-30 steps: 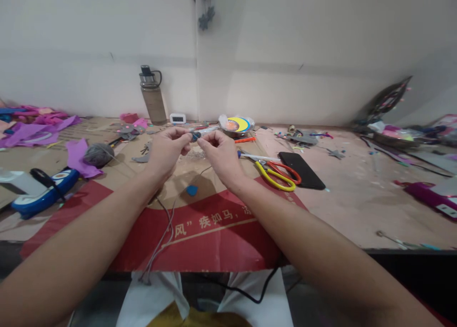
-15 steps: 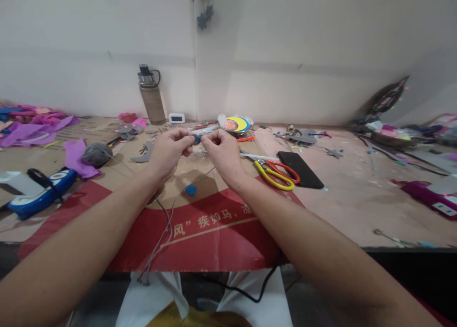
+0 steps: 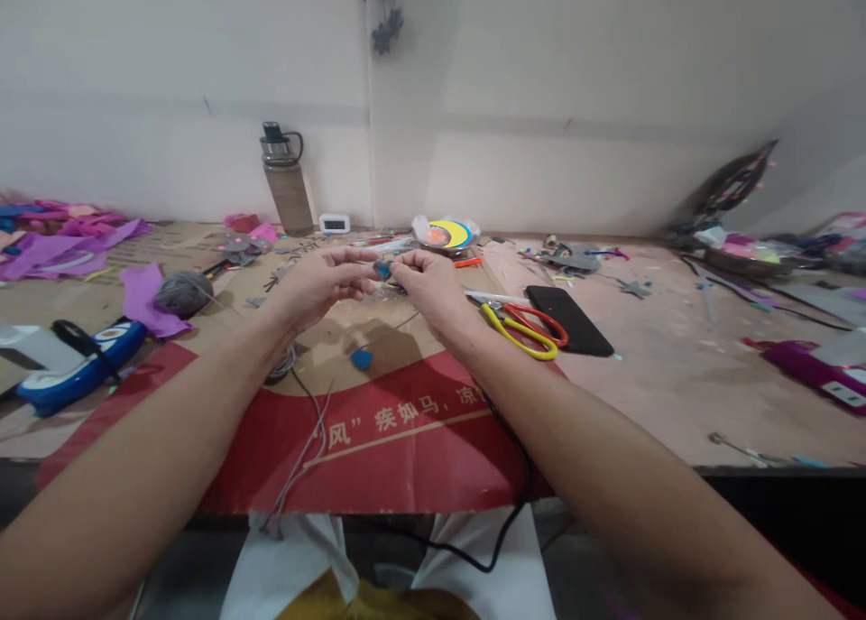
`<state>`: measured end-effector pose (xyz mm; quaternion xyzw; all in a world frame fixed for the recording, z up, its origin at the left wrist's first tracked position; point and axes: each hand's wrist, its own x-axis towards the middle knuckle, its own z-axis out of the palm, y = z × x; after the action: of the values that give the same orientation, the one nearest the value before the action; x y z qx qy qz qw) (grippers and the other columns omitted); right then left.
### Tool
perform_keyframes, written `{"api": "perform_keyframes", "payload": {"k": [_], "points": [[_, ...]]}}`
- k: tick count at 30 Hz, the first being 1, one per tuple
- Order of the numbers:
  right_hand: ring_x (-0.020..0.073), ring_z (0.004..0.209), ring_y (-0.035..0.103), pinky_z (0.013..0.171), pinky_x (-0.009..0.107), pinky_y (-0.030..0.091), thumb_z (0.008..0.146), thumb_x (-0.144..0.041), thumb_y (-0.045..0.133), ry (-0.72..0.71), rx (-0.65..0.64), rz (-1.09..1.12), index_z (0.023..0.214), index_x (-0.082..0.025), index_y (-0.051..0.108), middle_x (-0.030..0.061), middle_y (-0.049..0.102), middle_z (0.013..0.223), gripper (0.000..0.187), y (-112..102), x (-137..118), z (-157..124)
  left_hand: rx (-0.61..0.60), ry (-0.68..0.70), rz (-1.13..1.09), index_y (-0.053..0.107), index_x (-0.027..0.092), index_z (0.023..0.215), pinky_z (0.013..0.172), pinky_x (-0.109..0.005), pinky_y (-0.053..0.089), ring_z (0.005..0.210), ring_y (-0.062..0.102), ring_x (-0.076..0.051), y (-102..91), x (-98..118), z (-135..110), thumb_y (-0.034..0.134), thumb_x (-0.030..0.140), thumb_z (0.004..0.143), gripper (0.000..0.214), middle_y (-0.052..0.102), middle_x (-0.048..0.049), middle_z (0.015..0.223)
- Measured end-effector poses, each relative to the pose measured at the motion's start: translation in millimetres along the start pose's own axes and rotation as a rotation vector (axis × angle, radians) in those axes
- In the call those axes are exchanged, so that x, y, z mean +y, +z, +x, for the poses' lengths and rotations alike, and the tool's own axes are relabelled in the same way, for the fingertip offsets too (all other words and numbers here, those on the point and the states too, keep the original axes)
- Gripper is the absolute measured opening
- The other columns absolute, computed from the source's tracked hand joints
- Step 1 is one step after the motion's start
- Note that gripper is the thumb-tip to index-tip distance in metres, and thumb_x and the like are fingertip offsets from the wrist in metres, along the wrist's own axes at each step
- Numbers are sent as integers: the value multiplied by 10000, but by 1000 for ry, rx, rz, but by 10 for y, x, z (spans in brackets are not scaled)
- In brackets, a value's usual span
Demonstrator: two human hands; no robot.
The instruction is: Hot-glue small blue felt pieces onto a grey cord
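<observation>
My right hand pinches a small blue piece between thumb and fingertips above the cardboard. Its exact kind is too small to make out. Facing it, my left hand has its fingers stretched out and apart, the tips close beside the blue piece; whether they touch it I cannot tell. Below the hands a second blue piece lies on the brown part of the cardboard sheet. Grey yarn runs loose over the red print, near my left forearm.
Right of my hands lie scissors with red and yellow handles and a black phone. A grey yarn ball, purple felt and a blue-and-white tool are at left. A bottle stands by the wall.
My left hand's fingers have loosened from a pinch and spread, shifting slightly left. The blue piece is now at my right fingertips. The second blue piece has barely moved.
</observation>
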<state>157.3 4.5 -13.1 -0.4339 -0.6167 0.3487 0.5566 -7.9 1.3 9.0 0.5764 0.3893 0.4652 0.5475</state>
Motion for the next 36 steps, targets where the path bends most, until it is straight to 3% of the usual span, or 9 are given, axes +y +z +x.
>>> {"api": "perform_keyframes", "payload": {"k": [7, 12, 17, 19, 22, 30, 36], "points": [[88, 532, 402, 531, 240, 313, 719, -283, 573, -36, -26, -97, 666, -179, 571, -49, 503, 571, 117, 0, -58, -85, 47, 180, 326, 711, 175, 690, 502, -226, 402, 503, 516, -98, 42, -15, -20, 716, 234, 690, 60, 609, -20, 563], [97, 562, 432, 568, 246, 335, 732, -280, 579, -111, -7, -211, 690, -179, 579, -37, 539, 600, 109, 24, -99, -140, 124, 153, 302, 652, 179, 562, 464, -234, 373, 465, 488, -101, 65, -72, -3, 686, 216, 688, 136, 591, -30, 538], [96, 563, 432, 570, 249, 330, 727, -257, 570, -103, -1, -235, 681, -173, 586, -36, 530, 598, 97, -10, -52, -97, 16, 26, 158, 694, 153, 677, 503, -229, 412, 527, 545, -108, 29, -47, -21, 723, 219, 682, 72, 627, -47, 599], [94, 548, 421, 555, 249, 322, 725, -272, 575, -74, -7, -219, 686, -169, 594, -39, 523, 589, 111, -36, -26, -73, -51, -20, 118, 719, 148, 825, 565, -240, 454, 614, 602, -130, 6, -11, -33, 744, 199, 664, 170, 665, -63, 677], [94, 544, 417, 547, 250, 314, 727, -285, 588, -61, -27, -226, 686, -168, 592, -36, 527, 589, 124, -58, -19, -71, -42, 18, 183, 719, 152, 915, 614, -250, 478, 700, 633, -147, -4, 16, -39, 750, 186, 653, 266, 696, -78, 777], [127, 630, 478, 625, 278, 338, 761, -209, 571, -215, -61, -466, 714, -177, 604, 7, 589, 665, 65, -38, -91, -132, 18, 230, 611, 741, 202, 730, 535, -234, 413, 545, 559, -130, 37, -15, -48, 703, 245, 709, 62, 655, -24, 588], [131, 654, 496, 651, 276, 365, 815, -206, 569, -222, -120, -428, 894, -174, 588, 0, 569, 709, 87, 6, -35, -145, 161, 291, 639, 723, 216, 661, 498, -235, 385, 514, 543, -142, 65, 16, -72, 690, 184, 692, 56, 637, -16, 529]]}}
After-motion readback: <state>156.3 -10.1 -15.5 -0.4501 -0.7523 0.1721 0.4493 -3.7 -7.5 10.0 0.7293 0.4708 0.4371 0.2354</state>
